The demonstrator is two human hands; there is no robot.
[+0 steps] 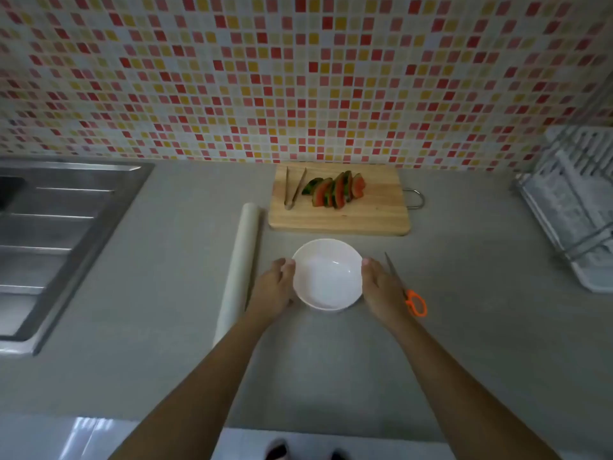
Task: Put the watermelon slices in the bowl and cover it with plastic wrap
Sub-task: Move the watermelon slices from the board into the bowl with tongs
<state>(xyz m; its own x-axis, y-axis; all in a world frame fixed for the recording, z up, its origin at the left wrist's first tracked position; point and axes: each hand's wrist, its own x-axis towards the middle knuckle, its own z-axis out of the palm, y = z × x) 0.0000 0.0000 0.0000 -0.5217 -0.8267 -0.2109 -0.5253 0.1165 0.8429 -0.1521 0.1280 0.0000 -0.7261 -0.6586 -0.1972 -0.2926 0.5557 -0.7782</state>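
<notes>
Head camera, looking down at a grey worktop (pixel 331 360) in front of a wall of small red, yellow and white tiles. Two bare forearms reach forward from the bottom of the view. The left hand (pixel 273 287) and the right hand (pixel 381 287) cup opposite sides of a round white ceramic bowl (pixel 326 273), fingers curved against its outer wall and thumbs near the rim. The bowl sits on the worktop and is empty.

Beyond the bowl, well apart from it, lies a rectangular pale wooden chopping board (pixel 338 217). On it a row of red-fleshed, green-rinded watermelon slices (pixel 338 190) leans together, and a pair of slim metal tongs (pixel 293 189) lies just to their left. A long white roll of plastic wrap (pixel 238 267) lies on the worktop just left of the left hand. Scissors with orange handles (pixel 413 298) lie just beside the right hand. A steel sink (pixel 49 234) is far left, and a white dish rack (pixel 574 210) far right.

The task appears to be at its very start: the bowl is being steadied or positioned and no slice has been moved. The next move likely calls for one hand to let go, reach to the board and take the tongs or a slice, then carry the slices into the bowl before the wrap is used.
</notes>
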